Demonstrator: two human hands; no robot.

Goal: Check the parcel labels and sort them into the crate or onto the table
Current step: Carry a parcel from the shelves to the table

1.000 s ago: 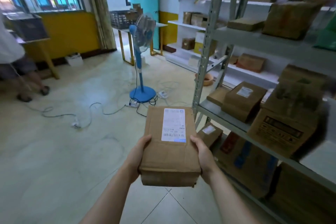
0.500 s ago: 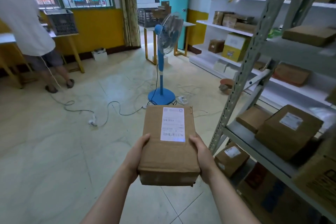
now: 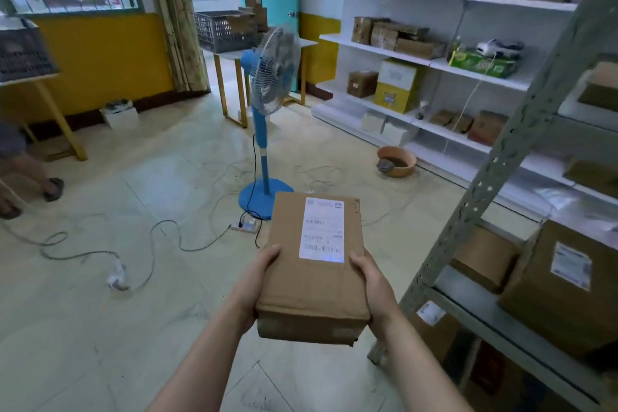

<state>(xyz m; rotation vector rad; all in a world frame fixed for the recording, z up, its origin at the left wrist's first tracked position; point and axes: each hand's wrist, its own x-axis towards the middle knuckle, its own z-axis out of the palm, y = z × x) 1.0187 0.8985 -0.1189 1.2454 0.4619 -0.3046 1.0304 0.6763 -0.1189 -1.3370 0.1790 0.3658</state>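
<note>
One brown parcel is held level in front of the blue fan, its one white label facing up. Two hands carry it: the left hand has its grip curled round the parcel's left edge, the right hand round the right edge. Beyond the fan, one dark crate sits on a yellow-legged desk. A second crate stands far left of the fan.

Parcel held out front, between left hand and right hand. Beyond it, fan on the floor; behind that, crate on a bench. Rack of boxes at right.
</note>
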